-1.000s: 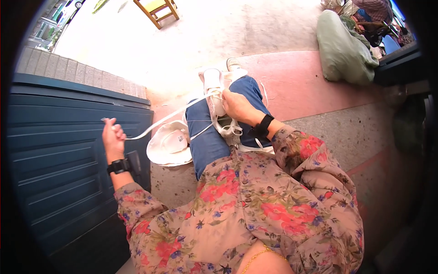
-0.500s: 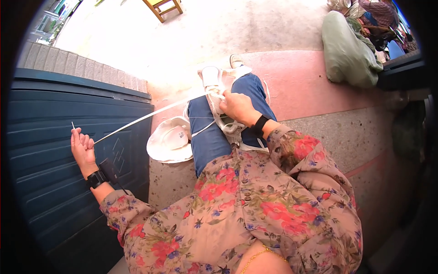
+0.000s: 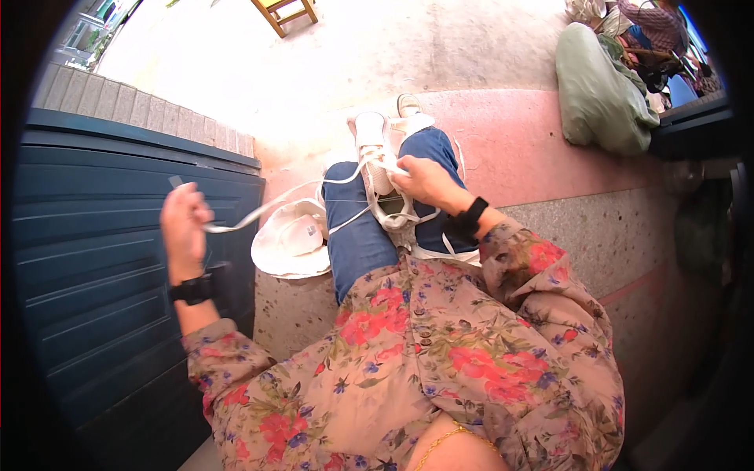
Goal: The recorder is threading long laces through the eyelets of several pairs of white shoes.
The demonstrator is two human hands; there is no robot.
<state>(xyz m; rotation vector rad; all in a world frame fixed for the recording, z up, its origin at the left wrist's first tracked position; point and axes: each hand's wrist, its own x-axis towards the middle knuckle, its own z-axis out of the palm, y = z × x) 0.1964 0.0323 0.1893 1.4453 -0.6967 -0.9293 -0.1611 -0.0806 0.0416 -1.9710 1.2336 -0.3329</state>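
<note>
A white sneaker (image 3: 382, 177) rests on my lap between my jeans-covered thighs, its toe pointing away from me. From its eyelets a flat white shoelace (image 3: 275, 201) runs slackly out to the left. My left hand (image 3: 184, 224) is closed on the lace near its end, with the tip poking up above the fingers in front of the blue door. At the sneaker's right side my right hand (image 3: 428, 184) is closed at the lacing, pinching the lace against the shoe. More loose lace loops lie around the shoe opening.
A white hat-like fabric item (image 3: 290, 242) lies left of my thigh. The blue panelled door (image 3: 133, 275) stands close on the left. A full green sack (image 3: 601, 90) sits at the far right beside a person. A wooden stool (image 3: 284, 16) is ahead.
My left hand has come up and rightward, nearer the sneaker, and the taut lace has gone slack. My right hand has shifted slightly to the right, still at the lacing.
</note>
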